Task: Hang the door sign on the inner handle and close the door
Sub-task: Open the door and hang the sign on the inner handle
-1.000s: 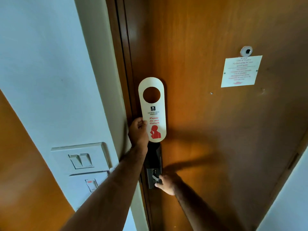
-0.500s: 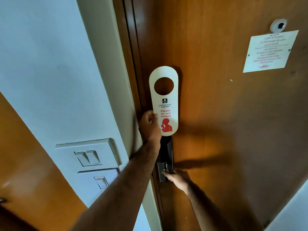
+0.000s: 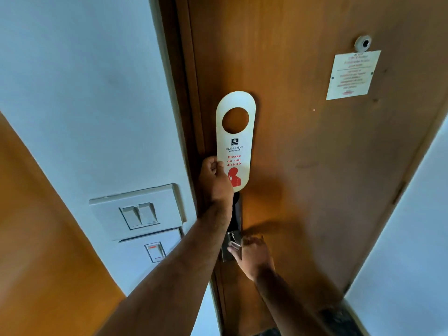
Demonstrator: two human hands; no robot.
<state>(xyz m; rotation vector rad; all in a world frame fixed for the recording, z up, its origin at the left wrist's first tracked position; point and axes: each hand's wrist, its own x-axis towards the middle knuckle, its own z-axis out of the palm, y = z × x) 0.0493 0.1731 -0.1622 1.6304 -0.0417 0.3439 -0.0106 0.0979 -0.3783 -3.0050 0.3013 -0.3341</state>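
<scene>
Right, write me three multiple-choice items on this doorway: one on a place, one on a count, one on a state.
1. Where is the door sign?
A. Hung on the handle
B. Held up against the door, above the lock plate
C. On the floor

2. How many rocker switches are on the upper switch plate?
A. Two
B. Four
C. None

3. What is the left hand doing?
A. Hanging empty
B. Pressing a switch
C. Pinching the sign's lower edge

Answers: 1 B, the sign's hole is empty, showing wood through it. 2 A, two rockers sit side by side. 3 C, thumb and fingers close on the sign, while the right hand is at the lock.
</scene>
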